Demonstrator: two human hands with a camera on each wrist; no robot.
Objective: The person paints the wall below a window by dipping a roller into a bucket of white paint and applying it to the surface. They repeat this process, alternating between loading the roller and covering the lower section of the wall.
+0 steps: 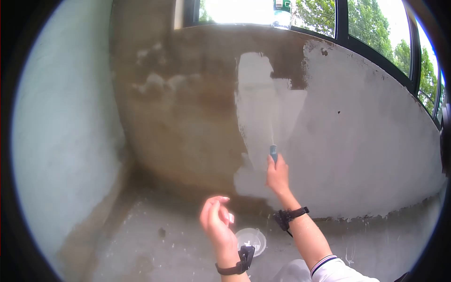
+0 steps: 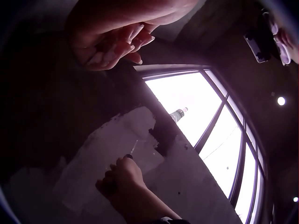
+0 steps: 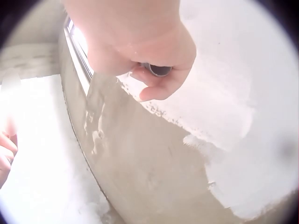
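Note:
My right hand (image 1: 277, 176) grips the blue-green handle (image 1: 273, 151) of what looks like a paint roller, held up against the wall. A thin rod runs upward from the handle; the head blends into the white coating (image 1: 256, 105). In the right wrist view, the handle's hollow end (image 3: 160, 70) shows between curled fingers. My left hand (image 1: 217, 220) is raised at the lower middle, away from the wall, with loosely bent fingers and nothing held. Its fingers also show at the top of the left wrist view (image 2: 117, 44). Below it stands a round translucent tub (image 1: 258, 235), partly hidden by the wrist.
Bare brown wall (image 1: 183, 122) spreads left of the white area, up to a pale side wall (image 1: 66, 117). Dark-framed windows (image 1: 376, 56) run along the top, with a bottle (image 1: 282, 14) on the sill. White specks dot the grey floor (image 1: 145, 235).

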